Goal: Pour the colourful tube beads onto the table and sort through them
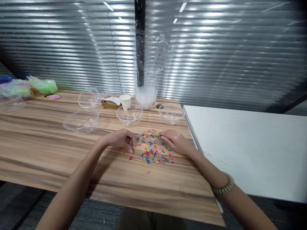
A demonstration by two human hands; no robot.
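A loose pile of small colourful pieces (153, 147), red, blue, yellow and clear, is spread on the wood-grain table (115, 172). At the pile's left edge is my left hand (122, 140), its fingers curled down; whether they hold a piece is too small to tell. My right hand (176, 141) rests at the upper right of the pile, fingers stretched over the pieces and nothing visibly held. One red piece (130, 157) lies apart, just below my left hand.
Clear plastic bowls (170, 118) stand behind the pile and at the left. Farther back are a paper cup (126, 103), a small box (110, 103) and bagged white bowls (145, 97). Coloured bags (44, 86) lie far left; a white table (251, 143) adjoins right.
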